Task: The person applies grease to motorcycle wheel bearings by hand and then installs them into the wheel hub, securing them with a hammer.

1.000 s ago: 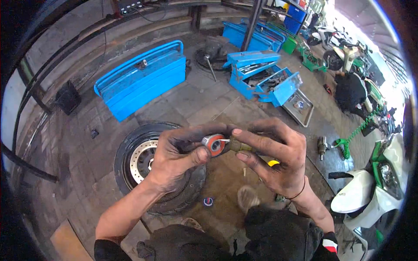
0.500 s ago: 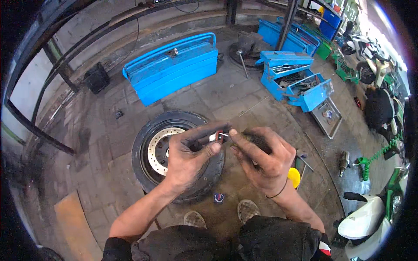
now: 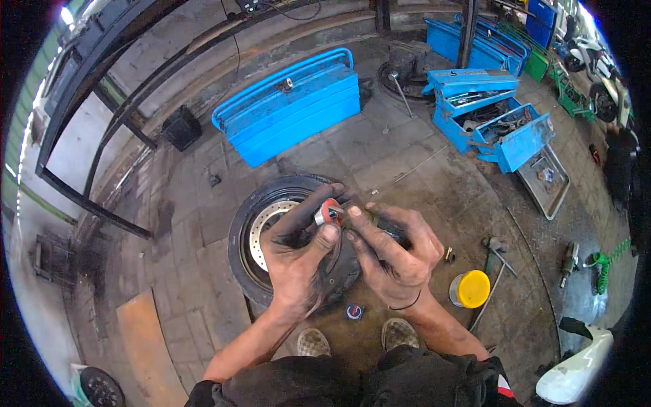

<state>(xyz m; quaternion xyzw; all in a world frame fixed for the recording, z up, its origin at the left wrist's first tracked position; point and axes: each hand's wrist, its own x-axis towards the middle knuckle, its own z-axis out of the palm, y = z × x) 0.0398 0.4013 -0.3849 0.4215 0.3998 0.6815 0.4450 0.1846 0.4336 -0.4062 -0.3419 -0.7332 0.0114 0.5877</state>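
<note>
My left hand (image 3: pixel 295 251) pinches a small ring-shaped bearing (image 3: pixel 328 211), silver at the rim with a red-orange face, between thumb and blackened fingers. My right hand (image 3: pixel 400 254) is closed just to its right, thumb and forefinger around a thin metal tool (image 3: pixel 338 209) whose tip meets the bearing's face. The rest of that tool is mostly hidden by the fingers. Below both hands a wheel (image 3: pixel 239 254) lies flat on the floor, its tyre black and its drilled brake disc (image 3: pixel 256 237) facing up, partly covered by my left hand.
A closed blue toolbox (image 3: pixel 291 112) stands ahead; an open one (image 3: pixel 515 152) full of tools is at right, beside a metal tray (image 3: pixel 560 182). Near my right arm are a yellow-lidded tub (image 3: pixel 473 289) and a hammer (image 3: pixel 494 245). A small dark-blue packet (image 3: pixel 354 312) lies by my shoes.
The bearing has turned so that more of its red-orange face shows. My right hand has come closer to my left. The view has shifted, bringing the tub fully into sight.
</note>
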